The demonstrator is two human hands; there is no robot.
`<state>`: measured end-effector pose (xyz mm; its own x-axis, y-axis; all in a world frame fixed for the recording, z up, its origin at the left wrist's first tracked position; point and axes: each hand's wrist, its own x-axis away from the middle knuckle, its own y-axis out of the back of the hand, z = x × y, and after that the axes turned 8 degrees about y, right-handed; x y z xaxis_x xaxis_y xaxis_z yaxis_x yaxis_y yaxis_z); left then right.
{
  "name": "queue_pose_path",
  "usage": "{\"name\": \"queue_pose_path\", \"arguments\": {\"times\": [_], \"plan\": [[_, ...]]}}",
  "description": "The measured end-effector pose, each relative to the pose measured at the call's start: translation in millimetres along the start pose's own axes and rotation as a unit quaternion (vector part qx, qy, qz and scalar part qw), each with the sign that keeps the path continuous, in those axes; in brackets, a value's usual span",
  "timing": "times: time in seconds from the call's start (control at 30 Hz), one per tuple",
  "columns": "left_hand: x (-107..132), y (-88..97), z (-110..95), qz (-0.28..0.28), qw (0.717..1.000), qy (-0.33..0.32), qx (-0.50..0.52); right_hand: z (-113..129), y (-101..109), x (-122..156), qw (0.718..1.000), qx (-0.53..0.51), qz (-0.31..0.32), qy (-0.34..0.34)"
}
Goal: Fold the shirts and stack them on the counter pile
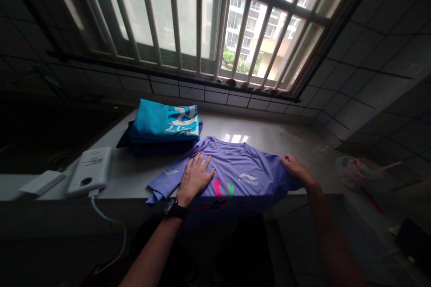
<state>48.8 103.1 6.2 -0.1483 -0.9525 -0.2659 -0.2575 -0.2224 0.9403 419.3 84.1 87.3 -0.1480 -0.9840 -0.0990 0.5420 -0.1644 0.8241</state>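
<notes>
Lavender sports shirt (242,161) with a pink-and-green print (222,188).

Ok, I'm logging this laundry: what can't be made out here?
Head view:
Lower part of the lilac Li-Ning T-shirt: lost in shadow.
Layers under the turquoise top garment: hidden by it.
Print on the white power bank: too small.
Contents of the plastic bag: too dim and blurred.

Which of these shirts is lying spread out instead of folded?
The lilac Li-Ning shirt lies spread out under the left hand; the blue shirt beside it is folded.
</notes>
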Motion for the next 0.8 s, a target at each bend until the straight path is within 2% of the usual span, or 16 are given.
{"name": "queue_pose_path", "arguments": {"times": [0.07, 0.13, 0.2, 0.23, 0.27, 0.37, 0.43, 0.5, 0.6, 0.7, 0.8], "plan": [[0.6, -0.2, 0.1, -0.003, 1.000, 0.001, -0.004, 24.4, 5.4, 2.4, 0.986, -0.157, 0.058, 0.026], [0.9, -0.4, -0.2, -0.005, 1.000, 0.003, -0.008, 45.0, 1.9, 10.8, 0.939, -0.316, 0.110, 0.078], [0.8, -0.5, -0.7, -0.004, 1.000, 0.003, -0.011, 56.5, -11.9, 20.9, 0.904, -0.388, 0.115, 0.142], [0.6, -0.6, -0.9, 0.000, 1.000, 0.003, -0.013, 58.2, -22.0, 25.4, 0.906, -0.375, 0.109, 0.164], [0.3, -0.6, -1.2, 0.005, 1.000, 0.004, -0.015, 57.6, -33.6, 29.6, 0.920, -0.333, 0.107, 0.177], [-0.4, -0.4, -1.4, 0.021, 1.000, 0.010, -0.020, 48.5, -69.9, 40.3, 0.965, -0.103, 0.129, 0.202], [-0.3, 0.0, -1.0, 0.025, 0.999, 0.013, -0.021, 44.3, -89.1, 46.1, 0.964, 0.040, 0.151, 0.215], [0.1, 0.3, -0.4, 0.025, 0.999, 0.013, -0.022, 45.9, -101.5, 48.8, 0.952, 0.134, 0.172, 0.217], [0.0, 0.4, -0.7, 0.026, 0.999, 0.012, -0.024, 57.4, -110.5, 42.1, 0.942, 0.207, 0.178, 0.196], [-1.9, 2.0, -4.2, 0.024, 0.999, 0.014, -0.017, 69.2, -115.8, 24.2, 0.945, 0.242, 0.155, 0.159], [-1.0, 9.0, -4.2, 0.018, 0.999, 0.036, 0.002, 70.2, -119.8, 7.6, 0.952, 0.254, 0.122, 0.119]]}}
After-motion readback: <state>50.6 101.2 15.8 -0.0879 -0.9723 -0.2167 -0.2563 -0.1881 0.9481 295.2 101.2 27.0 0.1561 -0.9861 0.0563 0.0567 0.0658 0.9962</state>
